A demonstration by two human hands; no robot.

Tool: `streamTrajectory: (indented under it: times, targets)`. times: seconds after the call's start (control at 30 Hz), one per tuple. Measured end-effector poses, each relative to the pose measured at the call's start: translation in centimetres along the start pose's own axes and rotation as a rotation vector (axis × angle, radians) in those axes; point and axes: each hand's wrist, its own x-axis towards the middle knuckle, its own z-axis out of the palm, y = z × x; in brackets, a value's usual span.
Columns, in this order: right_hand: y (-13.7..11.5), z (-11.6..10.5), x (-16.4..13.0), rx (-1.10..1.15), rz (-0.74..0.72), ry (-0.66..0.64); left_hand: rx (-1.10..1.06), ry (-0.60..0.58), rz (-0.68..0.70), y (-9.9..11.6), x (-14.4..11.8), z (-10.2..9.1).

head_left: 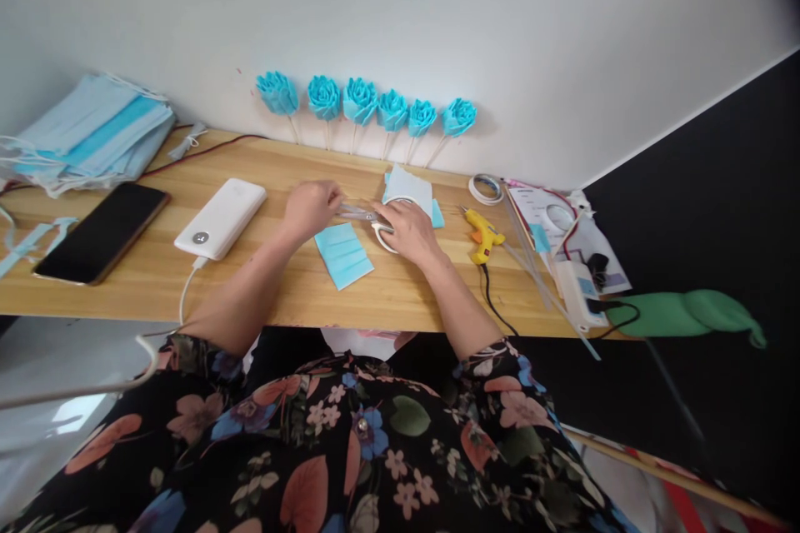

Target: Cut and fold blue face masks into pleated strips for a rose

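Observation:
Scissors point(357, 213) with white handles lie low over the table, their metal blades pointing left. My right hand point(409, 231) is on the handles, fingers over the loops. At the blade tips, my left hand point(312, 208) has its fingers curled together; whatever is in them is hidden. Just below the blades rests a light-blue pleated piece of face mask point(343, 256). Behind my right hand are a white sheet piece point(413, 186) and more blue pieces point(437, 215), partly covered.
Several blue flowers on sticks point(361, 102) lean against the wall. At left are stacked face masks point(93, 129), a phone point(103, 231) and a power bank point(222, 218). To the right are a yellow glue gun point(483, 235), a tape roll point(486, 189) and a power strip point(578, 291).

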Motion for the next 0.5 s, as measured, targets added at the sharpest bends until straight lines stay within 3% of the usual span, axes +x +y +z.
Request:
streamTrajectory:
  times: [0.13, 0.27, 0.37, 0.5]
  targets:
    - [0.0, -2.7, 0.0, -0.008, 0.128, -0.033, -0.071, 0.138, -0.14, -0.2, 0.3, -0.5]
    - [0.5, -5.7, -2.7, 0.08, 0.279, -0.087, -0.298, 0.115, -0.189, 0.4, 0.2, -0.6]
    - [0.7, -6.0, -6.8, 0.157, 0.362, -0.122, -0.522, 0.074, -0.181, 0.8, 0.1, -0.3]
    - [0.1, -4.7, -11.8, 0.102, 0.459, -0.161, -0.946, 0.014, -0.222, 1.5, -0.1, 0.0]
